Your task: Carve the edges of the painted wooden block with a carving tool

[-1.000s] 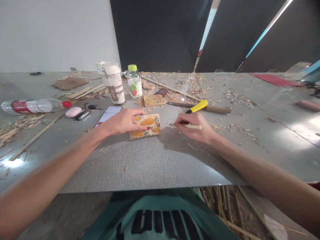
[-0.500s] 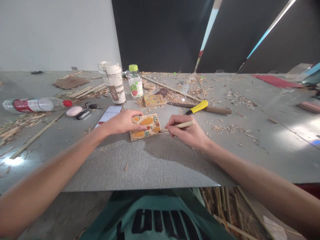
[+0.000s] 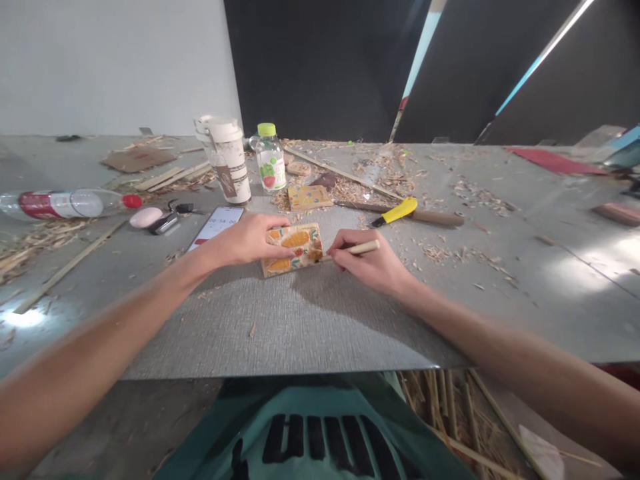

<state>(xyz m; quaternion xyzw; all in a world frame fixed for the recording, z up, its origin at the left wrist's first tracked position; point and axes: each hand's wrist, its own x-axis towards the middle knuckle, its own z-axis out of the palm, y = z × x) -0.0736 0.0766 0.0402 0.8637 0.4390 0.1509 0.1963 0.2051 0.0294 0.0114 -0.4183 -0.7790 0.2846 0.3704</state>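
My left hand (image 3: pixel 254 240) is closed on the left side of a small patterned board (image 3: pixel 295 239), its thumb lying across the face. Orange ovals, green leaves and small red shapes decorate the board. Between the fingers of my right hand (image 3: pixel 367 261) is a thin pale-handled stick tool (image 3: pixel 366 247), held like a pen. Its tip meets the board's lower right corner; whether it is a brush or a carving tool is too small to tell. A second patterned piece (image 3: pixel 309 197) lies just behind the board.
Behind my hands lie a yellow utility knife (image 3: pixel 400 211) and a long brown-handled tool (image 3: pixel 435 218). A white cup (image 3: pixel 227 160), a green-capped bottle (image 3: pixel 271 160) and a phone (image 3: pixel 220 224) stand or lie to the left. Farther left is a tipped bottle (image 3: pixel 65 204). Wood shavings (image 3: pixel 435 253) litter the grey table.
The tool's handle end and my right hand have shifted slightly left. My left hand still holds the board in nearly the same place, and the view has tilted a little.
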